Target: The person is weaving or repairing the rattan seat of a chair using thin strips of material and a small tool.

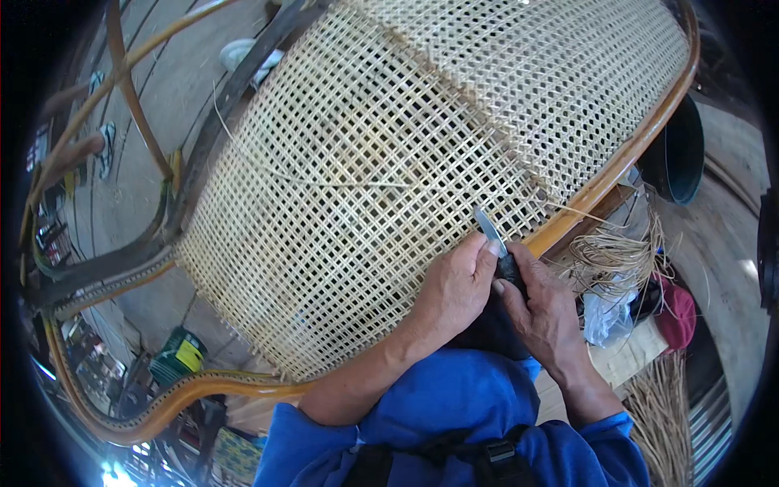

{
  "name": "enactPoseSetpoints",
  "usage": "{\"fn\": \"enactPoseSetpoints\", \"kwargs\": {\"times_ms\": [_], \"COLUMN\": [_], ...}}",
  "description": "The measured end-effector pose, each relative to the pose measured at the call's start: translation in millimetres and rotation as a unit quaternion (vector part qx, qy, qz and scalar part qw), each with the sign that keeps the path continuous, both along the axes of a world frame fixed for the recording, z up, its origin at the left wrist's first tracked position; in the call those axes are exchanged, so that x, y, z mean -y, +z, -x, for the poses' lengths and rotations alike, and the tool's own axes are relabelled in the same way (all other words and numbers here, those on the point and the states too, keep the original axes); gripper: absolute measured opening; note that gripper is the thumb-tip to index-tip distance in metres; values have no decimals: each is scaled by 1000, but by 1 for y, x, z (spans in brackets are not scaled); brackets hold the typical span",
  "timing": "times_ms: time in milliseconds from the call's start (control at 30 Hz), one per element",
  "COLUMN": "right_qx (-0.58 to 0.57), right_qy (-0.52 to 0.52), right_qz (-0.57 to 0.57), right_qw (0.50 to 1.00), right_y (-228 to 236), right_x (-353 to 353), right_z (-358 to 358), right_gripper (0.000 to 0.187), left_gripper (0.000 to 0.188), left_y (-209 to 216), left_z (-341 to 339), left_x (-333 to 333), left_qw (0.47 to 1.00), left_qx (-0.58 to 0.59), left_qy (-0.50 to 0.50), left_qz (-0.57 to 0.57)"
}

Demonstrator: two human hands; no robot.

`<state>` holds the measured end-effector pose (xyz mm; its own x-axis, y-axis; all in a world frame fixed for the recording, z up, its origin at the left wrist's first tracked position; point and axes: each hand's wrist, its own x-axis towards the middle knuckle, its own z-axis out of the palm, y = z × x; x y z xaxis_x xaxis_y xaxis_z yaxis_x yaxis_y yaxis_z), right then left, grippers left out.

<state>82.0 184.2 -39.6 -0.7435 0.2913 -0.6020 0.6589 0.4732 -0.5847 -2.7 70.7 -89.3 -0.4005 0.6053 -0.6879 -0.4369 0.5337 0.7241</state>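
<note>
A knife [489, 227] with a short metal blade and dark handle is in my right hand [545, 302], its fingers wrapped round the handle. The blade points up and slightly left. My left hand [458, 280] is closed close against the blade, with its thumb beside it; what its fingers pinch is hidden. Both hands are over the lower right edge of a woven cane panel [341, 203], next to the curved wooden frame [560, 230]. A loose cane strand [341, 184] lies across the weave. Another strand [588, 215] sticks out over the frame.
A bundle of cane strands [621, 256], a clear plastic bag [610, 316] and a dark red cloth [677, 312] sit at the right. Behind them stands a dark bucket [680, 154]. A green container [177, 355] is at lower left. Another person's sandaled foot [105, 146] shows at far left.
</note>
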Motion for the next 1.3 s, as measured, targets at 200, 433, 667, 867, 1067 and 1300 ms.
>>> {"fn": "enactPoseSetpoints", "kwargs": {"times_ms": [200, 433, 667, 867, 1067, 1300], "right_qx": [16, -21, 0, -30, 65, 73], "right_qy": [-2, -17, 2, -10, 71, 205], "right_qz": [-22, -36, -10, -51, -103, -201], "right_qw": [1000, 999, 1000, 998, 990, 955], "right_y": [-3, 2, 10, 1, 22, 20], "right_x": [0, 3, -12, -10, -13, -21], "right_z": [-1, -16, -11, -10, 12, 34], "right_gripper": [43, 46, 42, 34, 29, 29], "left_gripper": [27, 23, 27, 23, 21, 21], "left_y": [-3, -3, -4, 22, 12, 9], "left_z": [8, -13, -18, -28, -48, -60], "left_x": [-5, -3, -5, 48, 128, 136], "left_qw": [994, 999, 988, 959, 971, 973], "left_qx": [110, -36, -146, -169, -147, -160], "left_qy": [10, -16, -57, -176, -133, -74], "left_qz": [19, 17, -1, -147, -135, -149]}}
